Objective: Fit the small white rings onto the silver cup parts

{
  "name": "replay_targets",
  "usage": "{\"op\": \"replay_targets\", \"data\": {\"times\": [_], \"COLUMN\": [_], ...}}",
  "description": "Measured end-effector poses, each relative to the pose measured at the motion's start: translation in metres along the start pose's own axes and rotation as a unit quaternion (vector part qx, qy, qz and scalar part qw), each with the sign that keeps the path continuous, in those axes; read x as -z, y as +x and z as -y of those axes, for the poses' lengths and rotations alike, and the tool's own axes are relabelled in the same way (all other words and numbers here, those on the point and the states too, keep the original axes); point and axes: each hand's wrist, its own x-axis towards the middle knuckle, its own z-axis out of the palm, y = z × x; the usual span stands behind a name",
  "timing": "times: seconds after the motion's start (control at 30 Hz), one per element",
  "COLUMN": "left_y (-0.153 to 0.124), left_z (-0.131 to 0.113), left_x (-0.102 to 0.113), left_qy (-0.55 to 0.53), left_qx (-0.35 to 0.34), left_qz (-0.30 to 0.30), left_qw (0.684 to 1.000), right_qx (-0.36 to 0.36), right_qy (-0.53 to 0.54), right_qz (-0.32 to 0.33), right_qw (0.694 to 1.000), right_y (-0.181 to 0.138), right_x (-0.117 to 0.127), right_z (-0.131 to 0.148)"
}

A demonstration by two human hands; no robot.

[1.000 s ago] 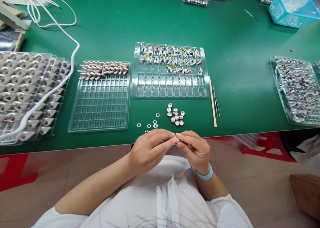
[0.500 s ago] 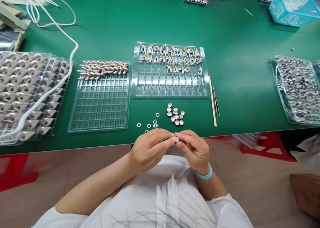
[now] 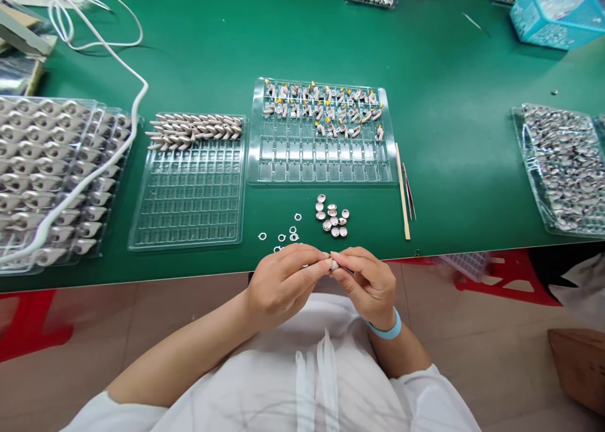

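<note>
At the table's near edge, my left hand (image 3: 287, 282) and my right hand (image 3: 366, 284) meet, fingertips pinched on one small silvery round cap (image 3: 334, 265). Fingers cover most of it, so its details are hidden. Just beyond lies a loose group of similar round metal caps (image 3: 327, 226). Several thin white ring washers (image 3: 293, 237) are scattered left of them, close to my left hand. Farther back, a clear tray (image 3: 288, 172) holds rows of small beige parts with yellow tips, its front rows bare. My right wrist wears a light blue band.
Left of centre stands a clear tray (image 3: 189, 211) with beige parts at its back. Stacked trays (image 3: 51, 148) and a white cable (image 3: 113, 157) lie farther left. A wooden stick (image 3: 403, 192) and tweezers (image 3: 409, 192) rest at right, beyond them a tray of metal parts (image 3: 562, 173) and a blue basket (image 3: 543, 25).
Both hands stay at the same spot, fingertips still pinching the cap. Only a very slight finger shift shows; the things on the table have not moved.
</note>
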Motion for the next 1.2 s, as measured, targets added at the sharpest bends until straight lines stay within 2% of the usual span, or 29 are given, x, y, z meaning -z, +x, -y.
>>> {"op": "replay_targets", "data": {"times": [0.47,0.83,1.2], "left_y": [-0.0027,-0.0045,-0.0063], "left_z": [0.0038,0.0035,0.0044], "left_x": [0.0001,-0.005,-0.0085], "left_qy": [-0.015,-0.02,-0.042], "left_qx": [-0.015,0.003,0.014], "left_qz": [0.02,-0.002,-0.027], "left_qw": [1.0,1.0,0.999], "right_qx": [0.082,0.067,0.102], "right_qy": [-0.007,-0.051,-0.08], "right_qz": [0.023,0.031,0.003], "right_qw": [0.996,0.996,0.992], "right_y": [0.0051,0.0061,0.0057], "right_x": [0.0036,0.0022,-0.0023], "right_z": [0.0018,0.0033,0.0033]}}
